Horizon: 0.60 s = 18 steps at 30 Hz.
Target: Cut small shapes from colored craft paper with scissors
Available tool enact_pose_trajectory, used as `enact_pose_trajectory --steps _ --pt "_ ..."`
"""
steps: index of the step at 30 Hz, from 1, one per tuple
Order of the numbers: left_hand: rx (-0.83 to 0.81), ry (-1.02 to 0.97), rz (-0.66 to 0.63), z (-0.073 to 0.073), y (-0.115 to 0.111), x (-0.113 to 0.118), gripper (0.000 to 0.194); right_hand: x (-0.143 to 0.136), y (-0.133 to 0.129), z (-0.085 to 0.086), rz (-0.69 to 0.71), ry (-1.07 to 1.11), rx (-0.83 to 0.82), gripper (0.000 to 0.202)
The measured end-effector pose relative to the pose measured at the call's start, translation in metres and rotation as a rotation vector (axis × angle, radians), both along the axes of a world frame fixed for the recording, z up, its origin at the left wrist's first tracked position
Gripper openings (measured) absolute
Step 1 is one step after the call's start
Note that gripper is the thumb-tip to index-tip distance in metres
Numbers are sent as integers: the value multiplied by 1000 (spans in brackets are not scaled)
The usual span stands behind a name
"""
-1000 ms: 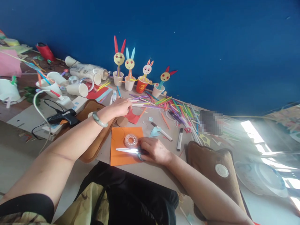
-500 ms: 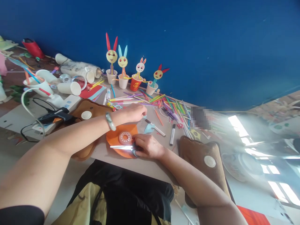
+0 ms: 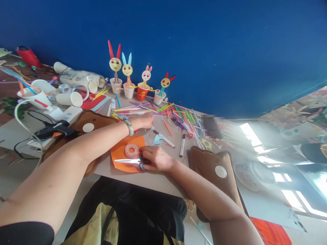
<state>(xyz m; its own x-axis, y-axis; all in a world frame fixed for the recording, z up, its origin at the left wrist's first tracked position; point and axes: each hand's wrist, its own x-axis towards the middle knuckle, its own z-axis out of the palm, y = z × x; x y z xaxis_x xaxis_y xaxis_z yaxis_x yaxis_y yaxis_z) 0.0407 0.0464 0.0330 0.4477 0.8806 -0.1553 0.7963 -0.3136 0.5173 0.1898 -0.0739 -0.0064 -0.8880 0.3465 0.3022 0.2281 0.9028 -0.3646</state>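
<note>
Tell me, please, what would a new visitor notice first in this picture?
First, the four paper rabbit figures standing in cups in a row against the blue wall. Next, the heap of coloured sticks spread over the table to their right. In front, the right hand rests on scissors lying on an orange paper sheet, beside a tape roll.

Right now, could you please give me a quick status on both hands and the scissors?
Right hand shut on scissors, flat on orange paper. Left hand reaching into the colored sticks. Tape roll beside the blades.
</note>
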Motion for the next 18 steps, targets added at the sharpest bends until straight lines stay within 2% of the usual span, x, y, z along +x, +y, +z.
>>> enact_pose_trajectory --steps 5,7,8,9,12,15,18 --pt "4 -189 28 2 -2 -10 10 3 2 -7 18 27 15 26" --pt "8 -275 67 7 -10 -16 12 5 2 -9 -19 114 41 26" --pt "-55 -387 115 9 -16 -19 14 7 1 -9 -58 178 55 26" --pt "-131 -476 185 11 -22 -22 15 8 0 -8 -111 249 63 25" --pt "-261 -627 230 15 -41 -31 16 11 -2 2 -339 477 37 21" --pt "-319 -702 220 14 -51 -35 19 12 2 13 -631 644 -43 18" --pt "-318 -754 180 9 -52 -35 18 12 10 19 -875 721 -195 23"
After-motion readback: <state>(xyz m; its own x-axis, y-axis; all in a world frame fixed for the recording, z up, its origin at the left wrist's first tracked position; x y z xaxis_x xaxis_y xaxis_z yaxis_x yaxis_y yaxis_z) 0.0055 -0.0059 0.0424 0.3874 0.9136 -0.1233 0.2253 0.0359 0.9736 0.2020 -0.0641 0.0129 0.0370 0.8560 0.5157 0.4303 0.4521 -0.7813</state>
